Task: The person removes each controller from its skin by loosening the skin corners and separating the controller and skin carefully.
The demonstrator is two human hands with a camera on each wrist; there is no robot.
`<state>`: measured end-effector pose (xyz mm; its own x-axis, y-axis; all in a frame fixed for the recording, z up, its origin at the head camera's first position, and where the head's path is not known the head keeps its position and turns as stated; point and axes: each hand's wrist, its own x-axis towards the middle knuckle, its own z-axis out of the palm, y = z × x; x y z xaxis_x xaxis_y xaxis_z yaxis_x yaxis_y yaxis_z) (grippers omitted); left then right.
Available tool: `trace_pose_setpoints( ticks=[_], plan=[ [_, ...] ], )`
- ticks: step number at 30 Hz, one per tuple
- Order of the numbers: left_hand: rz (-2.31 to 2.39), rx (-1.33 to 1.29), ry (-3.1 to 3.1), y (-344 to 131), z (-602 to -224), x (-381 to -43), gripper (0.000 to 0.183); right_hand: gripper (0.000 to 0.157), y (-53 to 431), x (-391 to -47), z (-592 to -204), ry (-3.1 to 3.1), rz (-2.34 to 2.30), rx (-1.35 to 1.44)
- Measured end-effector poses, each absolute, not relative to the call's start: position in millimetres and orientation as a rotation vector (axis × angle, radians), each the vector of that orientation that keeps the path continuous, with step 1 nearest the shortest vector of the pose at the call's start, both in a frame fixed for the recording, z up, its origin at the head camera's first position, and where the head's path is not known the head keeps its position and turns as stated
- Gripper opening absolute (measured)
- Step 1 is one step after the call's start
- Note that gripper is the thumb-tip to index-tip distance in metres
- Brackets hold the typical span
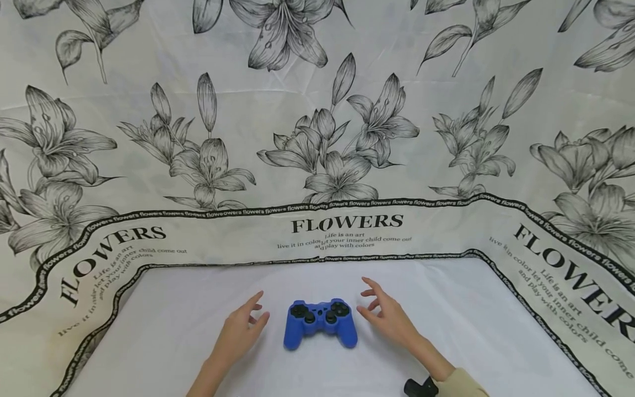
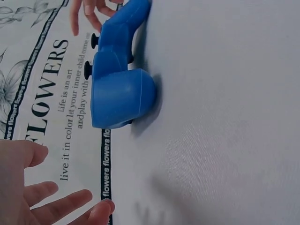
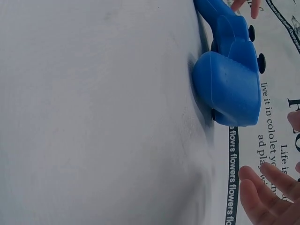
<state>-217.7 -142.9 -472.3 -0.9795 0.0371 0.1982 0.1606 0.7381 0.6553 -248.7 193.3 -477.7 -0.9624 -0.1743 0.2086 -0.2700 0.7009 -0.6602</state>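
Observation:
A blue game controller point(image 1: 319, 325) with black sticks and buttons lies face up on the white table, its two grips toward the person. To its left, my left hand point(image 1: 240, 331) is held with relaxed, parted fingers, apart from the controller. My right hand point(image 1: 389, 317) hovers on the other side, fingers spread and thumb pointing at the controller, also holding nothing. In the left wrist view the near grip of the controller point(image 2: 119, 98) stands beyond the fingers point(image 2: 61, 206). The right wrist view shows the other grip of the controller point(image 3: 229, 86) above the fingertips.
White cloth point(image 1: 198, 298) covers the table. Behind and at both sides hangs a curtain point(image 1: 342, 231) printed with flowers and lettering. A black device point(image 1: 420, 387) sits by the right wrist, next to a beige sleeve point(image 1: 461, 383).

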Motion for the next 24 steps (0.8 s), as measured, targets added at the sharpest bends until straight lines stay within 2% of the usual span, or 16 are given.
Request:
trace_pose_setpoints(
  ticks=[8, 17, 24],
  plan=[
    [-1.254, -0.156, -2.718, -129, -478, -222, 0.042, 0.056, 182, -250, -480, -2.749, 1.212, 0.309],
    [-1.417, -0.076, -2.728, -116, -481, -226, 0.042, 0.055, 174, -251, -480, -2.849, 1.318, 0.215],
    [-1.538, -0.018, -2.732, -110, -485, -230, 0.042, 0.052, 173, -253, -482, -2.849, 1.415, 0.258]
  ],
)
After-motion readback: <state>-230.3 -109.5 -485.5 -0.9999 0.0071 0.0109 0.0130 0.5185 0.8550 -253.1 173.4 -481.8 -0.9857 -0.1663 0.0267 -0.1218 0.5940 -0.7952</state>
